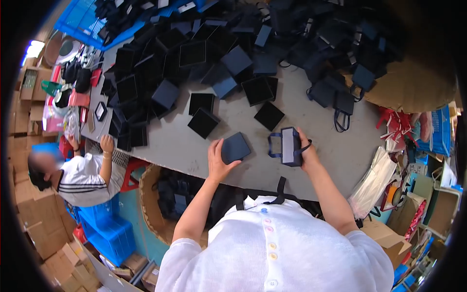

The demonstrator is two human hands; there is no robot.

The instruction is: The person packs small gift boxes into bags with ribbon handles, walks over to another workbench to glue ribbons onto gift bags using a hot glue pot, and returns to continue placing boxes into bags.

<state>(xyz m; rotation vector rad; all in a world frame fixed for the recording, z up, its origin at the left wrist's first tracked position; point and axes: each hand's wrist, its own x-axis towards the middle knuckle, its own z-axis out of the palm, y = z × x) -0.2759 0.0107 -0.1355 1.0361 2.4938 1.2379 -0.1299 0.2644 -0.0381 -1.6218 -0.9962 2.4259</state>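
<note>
My left hand (220,163) has its thumb and fingers around the near-left corner of a dark blue square box (236,147) on the table. To the right, my right hand (309,152) grips a small dark blue gift bag (287,158) from its right side. The bag has ribbon handles on two sides and a pale grey panel facing up; I cannot tell whether that is its inside or something in it. Just beyond the hands lie an open black-lined box half (204,122) and another black one (269,116).
A large heap of dark boxes (193,53) covers the back of the grey table (335,160). More gift bags (344,103) are piled at the back right. A blue crate (78,22) stands far left. Another person (87,175) sits at the left table edge. Below is a cardboard carton (147,194).
</note>
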